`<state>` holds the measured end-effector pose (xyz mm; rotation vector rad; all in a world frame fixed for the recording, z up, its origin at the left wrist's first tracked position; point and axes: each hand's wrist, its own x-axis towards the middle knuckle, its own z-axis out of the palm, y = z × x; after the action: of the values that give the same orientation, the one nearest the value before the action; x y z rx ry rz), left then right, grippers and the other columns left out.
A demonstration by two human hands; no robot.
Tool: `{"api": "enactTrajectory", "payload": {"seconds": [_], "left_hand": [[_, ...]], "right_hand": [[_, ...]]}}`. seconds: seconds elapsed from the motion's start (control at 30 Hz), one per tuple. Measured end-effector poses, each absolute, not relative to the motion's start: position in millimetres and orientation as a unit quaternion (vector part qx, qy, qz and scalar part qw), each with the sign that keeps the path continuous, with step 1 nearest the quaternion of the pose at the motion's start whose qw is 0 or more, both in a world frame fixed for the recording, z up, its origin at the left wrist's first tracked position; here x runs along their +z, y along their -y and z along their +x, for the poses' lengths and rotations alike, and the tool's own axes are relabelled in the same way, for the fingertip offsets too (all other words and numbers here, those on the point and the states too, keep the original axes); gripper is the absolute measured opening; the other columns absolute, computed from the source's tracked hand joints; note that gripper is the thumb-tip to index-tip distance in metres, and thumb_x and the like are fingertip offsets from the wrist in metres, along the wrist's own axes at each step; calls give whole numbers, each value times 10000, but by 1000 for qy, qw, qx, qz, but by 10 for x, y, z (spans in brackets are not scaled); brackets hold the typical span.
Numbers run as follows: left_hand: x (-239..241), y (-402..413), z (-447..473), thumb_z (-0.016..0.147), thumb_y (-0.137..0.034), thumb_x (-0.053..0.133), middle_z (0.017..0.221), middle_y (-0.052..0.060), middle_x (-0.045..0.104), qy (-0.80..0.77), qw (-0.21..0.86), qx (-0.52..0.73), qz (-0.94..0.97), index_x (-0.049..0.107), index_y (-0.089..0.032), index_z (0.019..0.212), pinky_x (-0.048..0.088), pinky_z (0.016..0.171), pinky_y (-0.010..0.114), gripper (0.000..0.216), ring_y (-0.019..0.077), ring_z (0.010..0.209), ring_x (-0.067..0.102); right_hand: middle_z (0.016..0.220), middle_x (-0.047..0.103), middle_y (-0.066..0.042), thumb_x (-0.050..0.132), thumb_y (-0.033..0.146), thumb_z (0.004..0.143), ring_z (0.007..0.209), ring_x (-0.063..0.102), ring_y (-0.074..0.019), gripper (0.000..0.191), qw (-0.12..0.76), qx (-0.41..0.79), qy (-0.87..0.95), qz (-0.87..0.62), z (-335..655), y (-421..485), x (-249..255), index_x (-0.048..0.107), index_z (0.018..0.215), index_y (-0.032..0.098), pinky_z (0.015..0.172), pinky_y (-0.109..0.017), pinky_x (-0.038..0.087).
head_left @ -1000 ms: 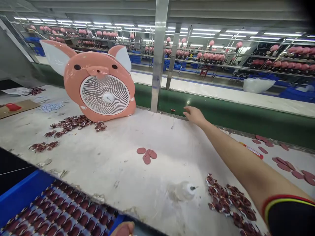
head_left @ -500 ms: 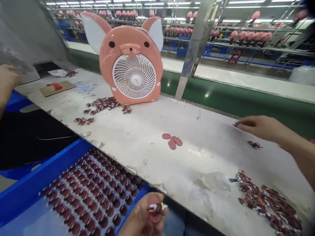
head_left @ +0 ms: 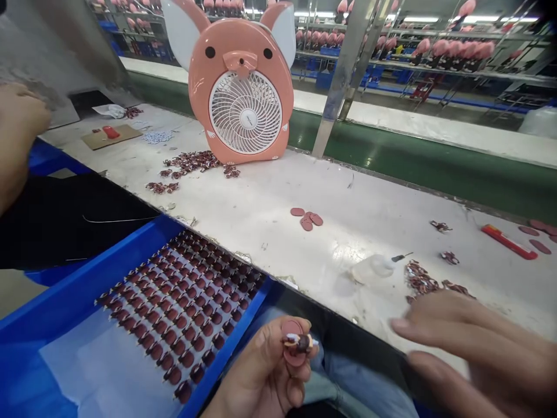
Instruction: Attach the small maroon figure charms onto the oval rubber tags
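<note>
My left hand point(head_left: 265, 371) pinches a small figure on a reddish-brown oval base point(head_left: 298, 343) over my lap, at the table's front edge. My right hand point(head_left: 483, 354) is at the lower right, fingers stretched and thumb apart, with nothing seen in it. It partly covers a pile of small brown figures point(head_left: 420, 278). Beside that pile lies a clear bottle with a thin dark tip point(head_left: 372, 268). Two separate figure parts, one at the back point(head_left: 441, 226) and one nearer point(head_left: 449, 257), lie beyond. Several loose oval discs point(head_left: 307, 218) rest mid-table.
A blue tray point(head_left: 248, 334) with rows of finished-looking pieces stands at the lower left. A pink pig-shaped fan point(head_left: 285, 110) stands at the back of the table. A red tool point(head_left: 509, 241) lies at the right. Another person's hand point(head_left: 21, 133) is at the far left.
My right hand has come from the back right of the table down toward me, leaving a small figure part there. My left hand still holds its piece. The view has tilted down.
</note>
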<state>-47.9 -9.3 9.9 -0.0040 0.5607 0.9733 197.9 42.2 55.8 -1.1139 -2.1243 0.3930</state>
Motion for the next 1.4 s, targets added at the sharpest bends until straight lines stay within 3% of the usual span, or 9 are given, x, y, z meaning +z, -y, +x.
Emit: {"api": "enactTrajectory", "payload": {"seconds": [0.1, 0.23, 0.37, 0.6, 1.1, 1.4], "left_hand": [[124, 152, -479, 644, -411, 835, 727, 2, 745, -291, 837, 463, 13, 767, -189, 845, 509, 533, 117, 308, 64, 627, 685], [90, 208, -465, 675, -411, 818, 649, -13, 676, -304, 825, 474, 48, 763, -174, 819, 490, 487, 127, 282, 56, 540, 617], [20, 237, -439, 677, -437, 816, 626, -7, 639, -297, 812, 496, 75, 752, -154, 767, 484, 470, 127, 304, 55, 515, 568], [45, 241, -417, 602, -437, 862, 600, 1, 659, -328, 796, 505, 58, 774, -172, 791, 444, 428, 105, 337, 66, 510, 591], [131, 250, -380, 567, -410, 887, 614, -12, 696, -357, 785, 506, 28, 774, -177, 756, 460, 456, 111, 320, 61, 525, 616], [-32, 252, -420, 628, -420, 853, 654, 2, 684, -322, 799, 504, 64, 762, -171, 802, 478, 450, 111, 316, 67, 546, 608]], "right_hand": [[830, 696, -37, 569, 435, 921, 688, 685, -237, 240, 365, 255, 827, -343, 1554, -397, 581, 634, 1150, 408, 470, -325, 611], [952, 710, -29, 573, 433, 949, 805, 686, -200, 293, 328, 308, 845, -289, 1333, -415, 606, 596, 1233, 368, 616, -301, 632], [937, 713, -12, 579, 360, 961, 823, 678, -181, 290, 315, 341, 850, -249, 1303, -374, 571, 584, 1251, 358, 676, -294, 632], [928, 722, -9, 614, 251, 941, 793, 674, -188, 307, 301, 366, 844, -250, 1281, -359, 544, 603, 1230, 355, 669, -316, 634], [942, 725, 5, 664, 210, 909, 805, 681, -187, 347, 298, 387, 836, -250, 1324, -365, 484, 609, 1215, 365, 709, -334, 637], [904, 717, -12, 681, 102, 877, 790, 665, -143, 290, 296, 390, 841, -232, 1266, -381, 561, 649, 1127, 246, 739, -247, 594]]}}
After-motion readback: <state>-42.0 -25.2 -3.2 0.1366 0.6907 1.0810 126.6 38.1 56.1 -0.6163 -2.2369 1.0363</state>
